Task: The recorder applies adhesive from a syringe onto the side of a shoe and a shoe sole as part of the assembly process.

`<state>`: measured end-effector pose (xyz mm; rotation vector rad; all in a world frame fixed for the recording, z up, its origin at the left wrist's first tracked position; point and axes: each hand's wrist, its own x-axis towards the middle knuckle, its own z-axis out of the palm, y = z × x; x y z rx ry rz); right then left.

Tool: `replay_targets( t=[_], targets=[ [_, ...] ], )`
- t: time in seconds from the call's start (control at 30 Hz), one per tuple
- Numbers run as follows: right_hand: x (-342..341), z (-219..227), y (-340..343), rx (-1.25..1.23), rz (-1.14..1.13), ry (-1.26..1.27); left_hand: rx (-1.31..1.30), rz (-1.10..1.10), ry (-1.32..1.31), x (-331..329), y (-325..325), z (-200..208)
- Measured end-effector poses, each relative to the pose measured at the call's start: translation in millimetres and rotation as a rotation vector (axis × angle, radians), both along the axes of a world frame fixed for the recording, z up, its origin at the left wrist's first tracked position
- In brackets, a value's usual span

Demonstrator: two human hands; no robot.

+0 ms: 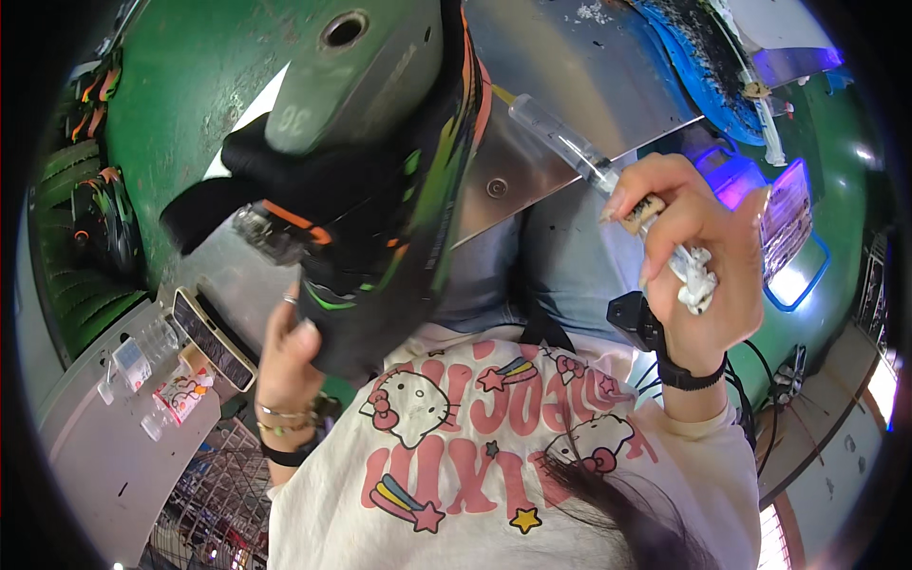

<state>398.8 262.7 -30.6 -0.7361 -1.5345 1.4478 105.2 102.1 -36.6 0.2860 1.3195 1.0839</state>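
A black shoe upper (380,228) with green and orange trim is fitted on a grey-green shoe last (361,85), tilted in front of me. My left hand (290,361) grips its near lower end, with some fingers hidden. In my right hand (698,237) is a clear plastic syringe (565,138), pointing up and left. Its yellow tip is at the orange edge of the upper; whether they touch I cannot tell. The fingers curl around the plunger end, beside a tan block-like piece (644,214). A crumpled white lump (696,280) lies against the right palm.
Beneath the shoe is a metal plate (532,57) over my lap. At left are a phone (214,339), bottles (142,361) and green racks with more shoes (104,223). A blue tray (698,85) with dark residue lies far right, near a blue-framed basket (784,223).
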Motion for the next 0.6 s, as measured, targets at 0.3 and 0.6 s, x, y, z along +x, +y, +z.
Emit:
replay_targets(
  t=[0.3, 0.6],
  targets=[
    [1.0, -8.9, 7.9, 0.02, -0.029, 0.049, -0.044, 0.04, -0.321, 53.4, 18.2, 10.3],
    [-2.6, 1.2, -1.9, 0.044, -0.028, -0.063, 0.023, 0.054, -0.599, 26.9, 10.5, 2.0]
  ],
)
